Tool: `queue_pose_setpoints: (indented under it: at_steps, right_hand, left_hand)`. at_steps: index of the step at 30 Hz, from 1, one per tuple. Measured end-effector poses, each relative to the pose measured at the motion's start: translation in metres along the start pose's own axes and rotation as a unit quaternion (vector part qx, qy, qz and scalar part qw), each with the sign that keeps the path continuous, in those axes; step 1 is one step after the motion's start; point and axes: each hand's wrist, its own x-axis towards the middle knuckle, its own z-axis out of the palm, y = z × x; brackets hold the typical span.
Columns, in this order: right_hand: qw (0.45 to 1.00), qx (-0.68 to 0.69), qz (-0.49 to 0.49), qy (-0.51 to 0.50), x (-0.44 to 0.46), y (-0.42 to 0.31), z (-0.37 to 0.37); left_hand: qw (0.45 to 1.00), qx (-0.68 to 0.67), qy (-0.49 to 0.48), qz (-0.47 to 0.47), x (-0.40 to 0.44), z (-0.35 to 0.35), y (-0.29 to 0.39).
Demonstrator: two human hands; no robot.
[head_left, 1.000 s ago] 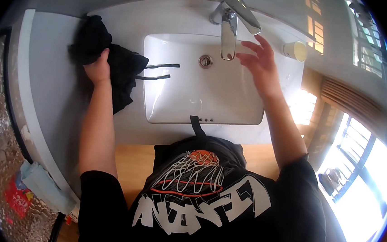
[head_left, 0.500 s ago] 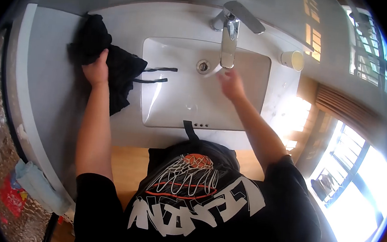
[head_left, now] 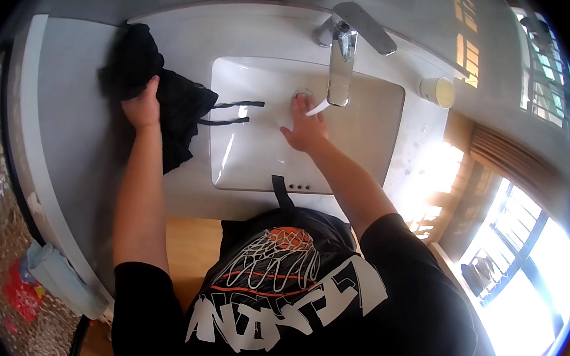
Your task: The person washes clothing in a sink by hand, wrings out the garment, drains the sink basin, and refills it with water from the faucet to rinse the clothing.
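Note:
My left hand is closed on a bunched black cloth piece at the sink's left side, its thumb on top and its fingers hidden behind the fabric. Two thin black straps hang from the cloth over the basin's left edge. Inside the white sink, my right hand reaches with outstretched fingers to the drain, thumb spread to the left. A stream of water from the chrome faucet falls onto or just over that hand. Its fingertips cover most of the drain.
A pale cup stands on the counter right of the basin. A dark strap overhangs the sink's front rim near my body. At lower left hangs a light blue cloth; bright windows are on the right.
My right hand has moved left and down from beneath the faucet spout to the drain, its fingers now extended. My left hand and the black cloth stay in place.

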Motion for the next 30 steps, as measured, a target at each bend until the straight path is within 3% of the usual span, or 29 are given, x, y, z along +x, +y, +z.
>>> queue_pose_setpoints:
  at_steps: [5,8,22,25,28,30]
  right_hand:
    - [0.999,-0.033,0.003,-0.007,0.001,-0.001,0.002]
    - [0.999,-0.047,0.005,-0.019,0.001,-0.003,-0.003]
    - [0.998,-0.056,-0.005,-0.04,0.0,-0.004,-0.008]
    - [0.997,0.008,-0.032,-0.067,-0.007,0.009,-0.026]
    - [0.998,0.057,0.0,0.007,-0.017,0.03,-0.005]
    - [0.979,0.192,-0.006,0.065,-0.039,0.047,-0.009]
  left_hand:
    - [1.0,-0.001,0.012,0.029,0.002,0.001,0.0]
    - [1.0,-0.003,-0.008,-0.01,0.007,-0.005,-0.021]
    - [0.999,0.041,0.014,-0.004,0.003,0.001,0.0]
    - [0.998,0.054,0.008,-0.027,0.001,0.001,0.006]
    - [1.0,0.009,0.011,-0.016,-0.007,0.001,0.023]
    - [0.998,-0.041,-0.028,-0.031,-0.031,0.002,0.063]
